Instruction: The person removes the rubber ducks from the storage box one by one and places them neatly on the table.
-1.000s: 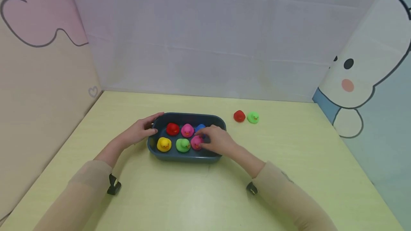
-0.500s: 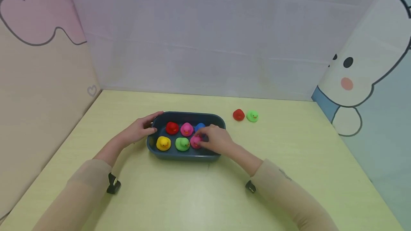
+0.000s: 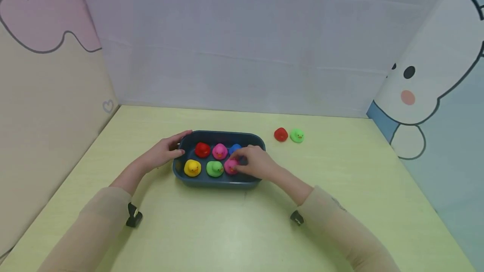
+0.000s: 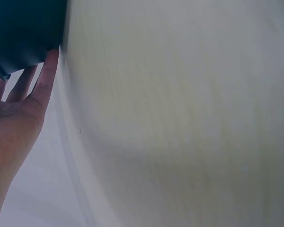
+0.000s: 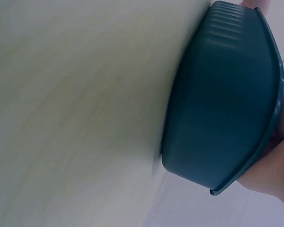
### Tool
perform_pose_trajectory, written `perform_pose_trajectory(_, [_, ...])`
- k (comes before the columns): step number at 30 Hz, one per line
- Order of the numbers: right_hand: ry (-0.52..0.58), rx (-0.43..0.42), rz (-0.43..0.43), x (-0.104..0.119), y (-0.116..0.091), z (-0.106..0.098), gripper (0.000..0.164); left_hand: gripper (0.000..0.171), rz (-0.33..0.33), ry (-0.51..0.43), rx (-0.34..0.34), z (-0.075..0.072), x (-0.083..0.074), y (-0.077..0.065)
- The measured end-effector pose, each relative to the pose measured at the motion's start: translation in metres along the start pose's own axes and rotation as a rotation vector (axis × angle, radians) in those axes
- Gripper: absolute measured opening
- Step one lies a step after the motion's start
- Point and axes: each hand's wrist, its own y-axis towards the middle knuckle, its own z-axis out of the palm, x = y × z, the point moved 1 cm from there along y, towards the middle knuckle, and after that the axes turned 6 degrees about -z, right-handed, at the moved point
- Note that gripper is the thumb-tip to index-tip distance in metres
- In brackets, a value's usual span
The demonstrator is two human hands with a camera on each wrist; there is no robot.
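Note:
A dark blue-green plastic container (image 3: pixel 219 184) stands on the table, seen from the side in both wrist views. My left hand (image 3: pixel 163 153) holds its left end, thumb over the rim and fingers along the outside; in the left wrist view those fingers touch the outer wall. My right hand (image 3: pixel 259 162) reaches over the right end and pinches a pink rubber duck (image 3: pixel 230 167) at the front right. Beside that duck sit a green duck (image 3: pixel 215 169) and a yellow duck (image 3: pixel 193 168). Behind are a red duck (image 3: pixel 202 150), another pink duck (image 3: pixel 219 151) and a partly hidden blue duck (image 3: pixel 235 149).
Right of the container, further back on the pale table (image 3: pixel 211 230), lie a red duck (image 3: pixel 281 134) and a green duck (image 3: pixel 297 135). A whitish sheet (image 3: pixel 242 45) hangs behind the table, with printed panels at both sides.
Both hands stay at the container, and the ducks keep their places. Only a slight shift of the head view and a small adjustment of the right hand over the pink duck show.

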Motion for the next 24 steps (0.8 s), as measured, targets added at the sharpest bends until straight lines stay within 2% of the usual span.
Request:
perform_pose_trajectory(3, [0.052, 0.001, -0.016, 0.000, -0.001, -0.004, 0.023, 0.061, 0.002, 0.002, 0.003, 0.000, 0.000, 0.000])
perform_pose_trajectory(8, [0.080, 0.000, -0.028, 0.002, -0.003, -0.013, 0.024, 0.062, 0.003, 0.016, -0.002, 0.000, -0.001, -0.001])
perform_pose_trajectory(24, [0.092, -0.064, -0.037, 0.008, -0.017, -0.056, 0.024, 0.062, -0.003, 0.002, 0.007, 0.000, 0.001, 0.000])
